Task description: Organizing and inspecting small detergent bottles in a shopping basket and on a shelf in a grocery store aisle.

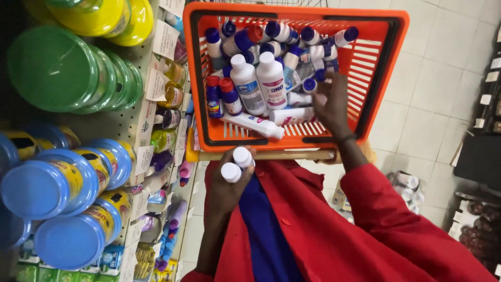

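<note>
Shelf [125, 122] along the left, stacked with big green tubs [57, 68], blue-lidded tubs [42, 188] and yellow ones above, lids facing out, price tags [156, 83] hanging off the shelf edges, small bottles crowded on the lower ledges. Tiled floor [449, 78] to the right.

Orange basket [386, 57] propped at waist height against the red coat [339, 230], near rim resting by a wooden bar [271, 155], so both hands stay free and the load sits within easy reach. Inside, many small white bottles with blue, red and white caps, most tumbled loose, two taller white bottles [261, 83] standing near the middle, two lying flat [255, 125] along the near wall.

Right hand [331, 104] reaching down into the basket, fingers bent among the bottles; whether gripping one, cannot tell, palm turned away.

Left hand [229, 177] just outside the near rim, closed around two white-capped bottles [237, 164], caps up, held together in one grasp, close to the chest.
</note>
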